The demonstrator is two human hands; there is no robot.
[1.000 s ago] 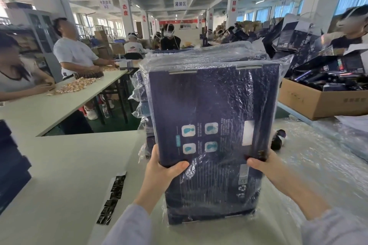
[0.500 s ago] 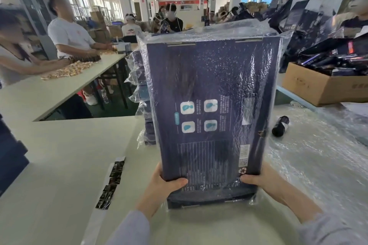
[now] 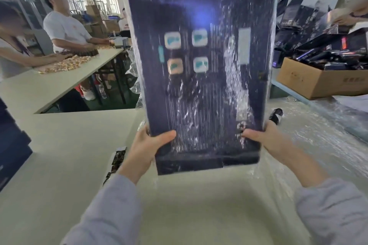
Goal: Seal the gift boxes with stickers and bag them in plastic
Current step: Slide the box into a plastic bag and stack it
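Observation:
A large dark-blue gift box (image 3: 201, 65) wrapped in clear plastic is held upright above the table, its top cut off by the frame. My left hand (image 3: 146, 149) grips its lower left edge, thumb across the front. Its lower right edge is held by my right hand (image 3: 264, 141), thumb on the front face. A strip of dark stickers (image 3: 116, 160) lies on the pale table (image 3: 59, 165) to the left of my left arm. Clear plastic bags (image 3: 318, 145) are spread over the table on the right.
Bagged boxes (image 3: 134, 77) are stacked behind the held box at left. A small dark roll (image 3: 275, 116) lies on the plastic. A cardboard carton (image 3: 318, 81) of dark items stands at right. Dark boxes (image 3: 12, 145) sit at the left edge. Seated people work at another table (image 3: 59, 83).
Both hands have lifted the bagged box up and closer to the camera; it now fills the upper middle of the view, with its base off the table.

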